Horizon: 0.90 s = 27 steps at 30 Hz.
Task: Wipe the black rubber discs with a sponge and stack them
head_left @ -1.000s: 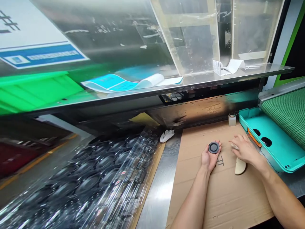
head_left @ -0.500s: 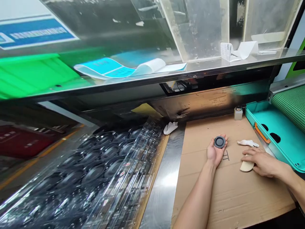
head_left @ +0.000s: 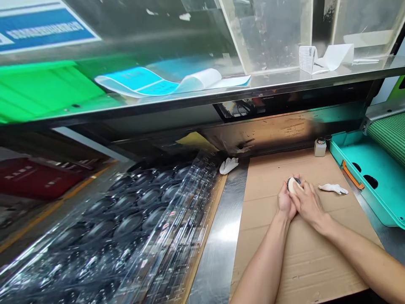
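Over the cardboard sheet [head_left: 268,236], my left hand [head_left: 285,204] is cupped palm up around a round dark grey cap-like part [head_left: 298,180]. A cream-coloured flat pad [head_left: 292,185], perhaps felt or sponge, is pinched by my right hand [head_left: 308,204] and pressed against the part's face. Most of the part is covered by the pad and fingers, with only its dark rim showing. To the right of my hands, a crumpled white cloth or glove finger [head_left: 333,188] lies on the cardboard.
A small bottle [head_left: 320,147] stands at the cardboard's back edge. On the right sits a teal tray [head_left: 376,156] holding dark round parts, beside a green conveyor belt [head_left: 390,133]. Clear plastic trays [head_left: 126,223] with dark round parts fill the left. A metal shelf [head_left: 268,82] crosses above.
My right hand has lifted the cream pad off the cardboard and moved left, bringing it onto the grey part. The left hand still holds the part in nearly the same place.
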Available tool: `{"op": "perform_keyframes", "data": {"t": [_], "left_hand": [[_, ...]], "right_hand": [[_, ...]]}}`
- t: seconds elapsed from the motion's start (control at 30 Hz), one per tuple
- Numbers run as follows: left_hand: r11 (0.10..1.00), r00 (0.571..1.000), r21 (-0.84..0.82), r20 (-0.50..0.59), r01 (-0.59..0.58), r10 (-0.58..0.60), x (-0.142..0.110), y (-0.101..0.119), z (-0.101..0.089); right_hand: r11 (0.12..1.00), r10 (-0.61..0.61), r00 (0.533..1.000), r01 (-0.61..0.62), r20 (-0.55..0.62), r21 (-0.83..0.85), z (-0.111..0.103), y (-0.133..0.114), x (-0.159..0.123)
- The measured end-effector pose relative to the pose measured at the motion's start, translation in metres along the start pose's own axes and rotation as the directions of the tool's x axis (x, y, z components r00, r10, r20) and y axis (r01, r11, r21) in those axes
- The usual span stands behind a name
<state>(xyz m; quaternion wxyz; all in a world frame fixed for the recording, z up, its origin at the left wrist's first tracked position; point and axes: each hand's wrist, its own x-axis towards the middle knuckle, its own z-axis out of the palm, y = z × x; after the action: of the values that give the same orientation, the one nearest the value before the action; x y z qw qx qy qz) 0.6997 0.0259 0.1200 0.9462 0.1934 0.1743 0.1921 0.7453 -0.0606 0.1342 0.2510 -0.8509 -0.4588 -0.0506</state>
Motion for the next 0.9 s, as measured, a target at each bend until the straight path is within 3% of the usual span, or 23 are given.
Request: {"op": "perform_keyframes", "data": {"t": [0.2, 0.3, 0.43, 0.53, 0.57, 0.67, 0.77, 0.83, 0.9], "left_hand": [[1.000, 1.000, 0.004, -0.006, -0.010, 0.010, 0.002, -0.002, 0.000], [1.000, 1.000, 0.001, -0.007, 0.011, -0.011, 0.001, -0.004, 0.000], [1.000, 1.000, -0.007, -0.013, 0.018, -0.018, 0.001, -0.002, -0.001], [0.999, 0.999, -0.012, -0.009, 0.033, -0.033, 0.000, 0.000, 0.000], [0.999, 0.999, -0.011, -0.011, 0.031, -0.031, 0.000, 0.000, 0.001], [1.000, 1.000, -0.018, 0.000, 0.018, -0.018, -0.001, 0.001, 0.004], [0.999, 0.999, -0.013, 0.028, 0.042, -0.042, 0.000, 0.001, 0.005], [0.999, 0.999, -0.002, 0.019, 0.046, -0.046, 0.002, 0.002, 0.005], [0.999, 0.999, 0.008, 0.012, 0.041, -0.041, 0.005, 0.002, 0.004]], "right_hand": [[0.990, 0.124, 0.992, -0.124, -0.012, -0.067, -0.005, 0.008, 0.002], [0.997, -0.006, 1.000, 0.004, -0.024, -0.078, -0.006, 0.011, 0.000], [0.992, 0.083, 0.993, -0.090, -0.082, -0.083, -0.001, 0.007, -0.006], [0.995, -0.075, 0.996, 0.072, -0.042, -0.069, 0.001, 0.009, -0.005], [0.997, -0.043, 0.998, 0.039, -0.048, -0.070, -0.001, 0.013, -0.003], [0.993, 0.118, 0.984, -0.115, -0.134, 0.030, -0.010, 0.032, 0.008], [0.960, 0.198, 0.955, -0.143, -0.223, 0.241, -0.023, 0.048, 0.014], [0.928, 0.204, 0.960, -0.128, -0.189, 0.350, -0.032, 0.052, 0.013], [0.915, 0.142, 0.987, -0.103, -0.071, 0.389, -0.040, 0.053, 0.010]]}}
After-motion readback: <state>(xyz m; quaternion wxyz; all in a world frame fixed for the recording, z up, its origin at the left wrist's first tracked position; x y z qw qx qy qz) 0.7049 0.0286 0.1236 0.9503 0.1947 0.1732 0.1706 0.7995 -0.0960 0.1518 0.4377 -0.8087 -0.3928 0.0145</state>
